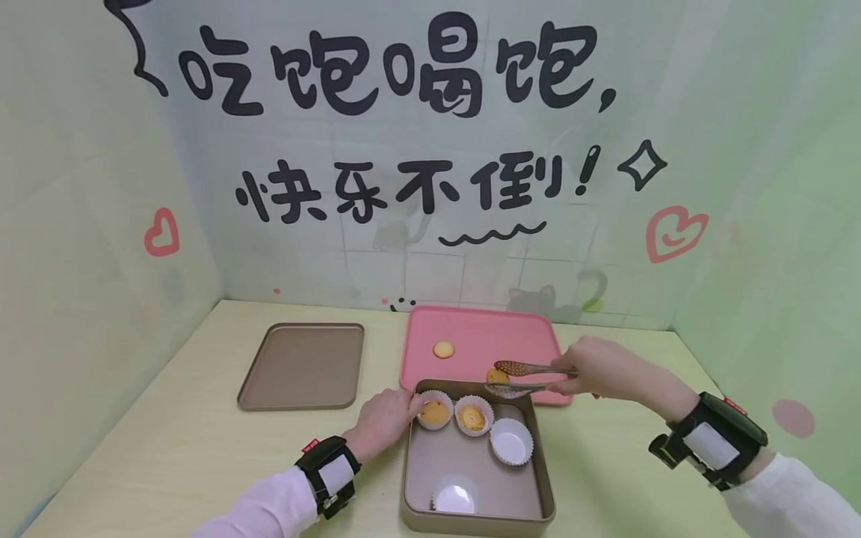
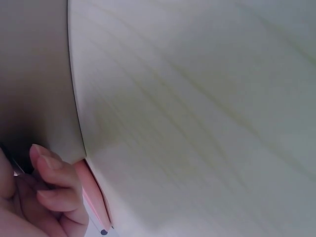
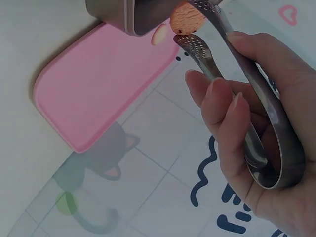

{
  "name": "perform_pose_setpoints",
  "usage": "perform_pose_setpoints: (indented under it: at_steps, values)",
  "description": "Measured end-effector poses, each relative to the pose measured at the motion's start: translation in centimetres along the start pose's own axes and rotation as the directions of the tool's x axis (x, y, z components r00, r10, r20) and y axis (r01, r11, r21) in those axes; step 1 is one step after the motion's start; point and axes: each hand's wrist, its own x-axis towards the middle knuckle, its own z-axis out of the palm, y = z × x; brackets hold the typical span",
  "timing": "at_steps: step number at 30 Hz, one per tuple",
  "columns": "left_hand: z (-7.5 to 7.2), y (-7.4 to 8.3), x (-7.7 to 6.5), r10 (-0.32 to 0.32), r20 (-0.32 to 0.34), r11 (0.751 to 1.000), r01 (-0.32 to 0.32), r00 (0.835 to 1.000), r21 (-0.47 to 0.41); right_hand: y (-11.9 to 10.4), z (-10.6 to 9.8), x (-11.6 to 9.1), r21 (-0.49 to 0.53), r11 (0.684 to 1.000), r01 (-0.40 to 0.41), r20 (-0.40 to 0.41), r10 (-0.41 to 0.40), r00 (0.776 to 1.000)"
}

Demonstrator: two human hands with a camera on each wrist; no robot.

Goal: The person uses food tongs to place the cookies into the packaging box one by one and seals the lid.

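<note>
Rounded, rough and orange-gold, the cookie point(image 3: 187, 19) sits between the tips of the tongs point(image 3: 261, 85), by the tin point(image 1: 477, 524). The right hand point(image 1: 597, 366) has its grip clamped on the tongs; the left hand point(image 1: 383, 421) pinches the tin.

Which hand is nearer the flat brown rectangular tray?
Left: the left hand is by the near right corner of the tray, gripping a deep brown rectangular tin; the right hand is farther right, holding silver metal tongs.

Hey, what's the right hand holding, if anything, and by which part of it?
The right-hand grip holds the metal tongs partway along both arms, behind the perforated tips.
</note>
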Motion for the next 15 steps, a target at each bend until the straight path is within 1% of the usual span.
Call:
perform_pose_setpoints:
  at_steps: [4, 7, 13, 15]
  values:
    - [0.0, 0.0, 0.1, 0.002, 0.0, 1.0, -0.002, 1.0, 0.005, -0.6, 0.5, -1.2, -0.041, 0.998, 0.05, 0.004, -0.05, 0.999]
    - [-0.1, 0.1, 0.1, 0.002, 0.0, 1.0, -0.002, 1.0, 0.004, -1.1, 0.9, -1.8, -0.074, 0.995, 0.068, 0.011, -0.068, 0.998]
    - [-0.1, 0.2, 0.1, 0.0, -0.008, 1.0, 0.0, 1.0, 0.009, -2.0, 1.7, -2.0, -0.174, 0.979, 0.106, 0.037, -0.101, 0.994]
    - [-0.1, 0.1, 0.1, -0.005, -0.006, 1.0, 0.005, 1.0, 0.007, -2.2, 1.9, -1.9, -0.19, 0.975, 0.117, 0.043, -0.11, 0.993]
